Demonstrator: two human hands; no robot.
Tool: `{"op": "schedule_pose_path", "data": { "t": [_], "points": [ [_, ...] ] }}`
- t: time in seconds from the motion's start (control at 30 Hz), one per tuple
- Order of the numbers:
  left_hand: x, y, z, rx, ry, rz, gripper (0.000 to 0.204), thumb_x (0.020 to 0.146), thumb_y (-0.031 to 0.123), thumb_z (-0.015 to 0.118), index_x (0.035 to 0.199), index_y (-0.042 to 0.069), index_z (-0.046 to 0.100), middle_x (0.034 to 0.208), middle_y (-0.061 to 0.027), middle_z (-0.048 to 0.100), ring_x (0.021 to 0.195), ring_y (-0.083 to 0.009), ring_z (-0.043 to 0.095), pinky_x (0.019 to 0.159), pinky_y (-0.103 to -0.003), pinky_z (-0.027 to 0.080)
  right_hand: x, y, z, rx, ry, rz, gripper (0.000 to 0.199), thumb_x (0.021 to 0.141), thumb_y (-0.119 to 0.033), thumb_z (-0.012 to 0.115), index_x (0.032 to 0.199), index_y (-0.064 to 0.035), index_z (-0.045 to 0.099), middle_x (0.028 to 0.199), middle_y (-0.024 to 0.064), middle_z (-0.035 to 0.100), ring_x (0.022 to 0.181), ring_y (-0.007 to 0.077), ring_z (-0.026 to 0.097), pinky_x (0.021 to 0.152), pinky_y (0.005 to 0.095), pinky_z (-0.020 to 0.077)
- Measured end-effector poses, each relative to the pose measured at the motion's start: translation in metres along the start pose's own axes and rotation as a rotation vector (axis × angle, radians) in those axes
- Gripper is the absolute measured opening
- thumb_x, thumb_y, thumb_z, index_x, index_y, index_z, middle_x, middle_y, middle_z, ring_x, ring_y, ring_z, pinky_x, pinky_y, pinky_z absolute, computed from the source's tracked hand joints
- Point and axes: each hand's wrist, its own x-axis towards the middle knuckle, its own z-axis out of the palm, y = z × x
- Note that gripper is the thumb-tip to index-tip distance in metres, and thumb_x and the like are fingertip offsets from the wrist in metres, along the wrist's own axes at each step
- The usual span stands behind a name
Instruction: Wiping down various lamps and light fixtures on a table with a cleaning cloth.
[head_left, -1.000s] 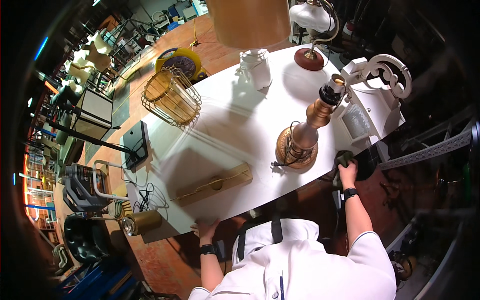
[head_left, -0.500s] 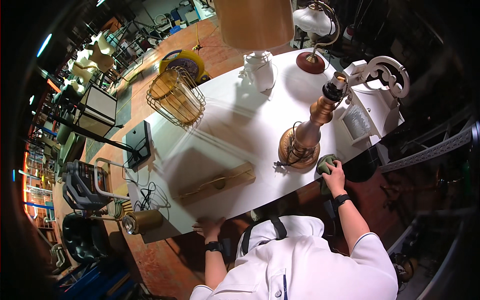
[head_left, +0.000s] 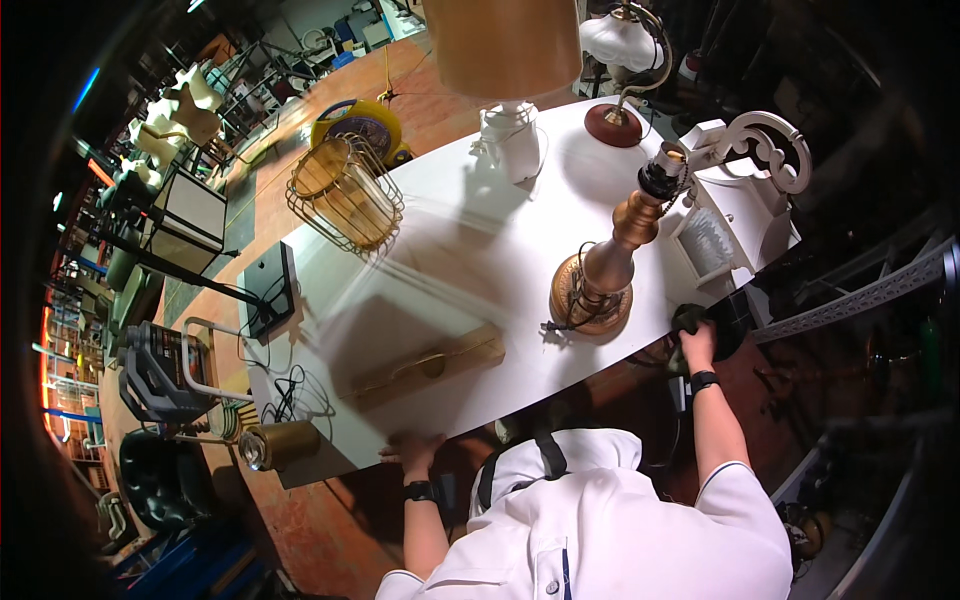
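Observation:
My right hand (head_left: 698,343) grips a dark green cloth (head_left: 690,319) at the table's near right edge, partly over the dark shape behind it. Flat on the near edge of the white table (head_left: 440,300) lies my left hand (head_left: 412,452), fingers spread and nothing in them. A turned bronze-coloured lamp base (head_left: 608,262) without a shade stands left of the cloth, its cord wound about its foot. Between the hands, farther in, is a long brown wooden piece (head_left: 430,362) with a wavy edge. A brass cylinder (head_left: 290,442) lies at the near left corner.
Along the far side stand a table lamp with a tan shade (head_left: 505,50) and a lamp with a white glass shade (head_left: 622,42). A wire-cage lamp (head_left: 345,195), a black lamp base (head_left: 270,290) and loose black cord (head_left: 288,392) occupy the left. A white ornate cabinet (head_left: 725,235) sits right.
My right hand has moved right along the table edge with the cloth, away from the bronze lamp base. My left hand stays on the edge. The whole view has shifted slightly.

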Motion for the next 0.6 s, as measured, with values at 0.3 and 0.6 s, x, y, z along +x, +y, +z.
{"op": "schedule_pose_path", "data": {
  "t": [0.3, 0.6],
  "points": [
    [0.004, -0.003, 0.009, -0.004, -0.009, 0.006, 0.108, 0.06, 0.061, 0.068, 0.137, -0.001, 0.022, 0.136, -0.0396, 0.011, 0.121, -0.0652, -0.003, 0.095, -0.069, -0.006, 0.009, -0.077, 0.02, -0.113, -0.174, -0.285, 0.043, 0.071, -0.016, 0.065, 0.114, -0.0133, 0.057, 0.124, 0.0129, 0.047, 0.103, 0.0338, 0.052, 0.088, 0.0407, 0.044],
    [-0.003, 0.003, -0.008, 0.05, -0.062, -0.073, 0.109, 0.06, 0.061, 0.068, 0.137, 0.0, 0.02, 0.137, -0.0388, 0.009, 0.123, -0.0629, -0.003, 0.097, -0.067, -0.005, 0.014, -0.017, 0.016, -0.266, 0.051, 0.16, 0.043, 0.075, -0.017, 0.059, 0.117, -0.0068, 0.052, 0.12, 0.0215, 0.047, 0.11, 0.037, 0.047, 0.087, 0.0425, 0.0437]
  ]
}}
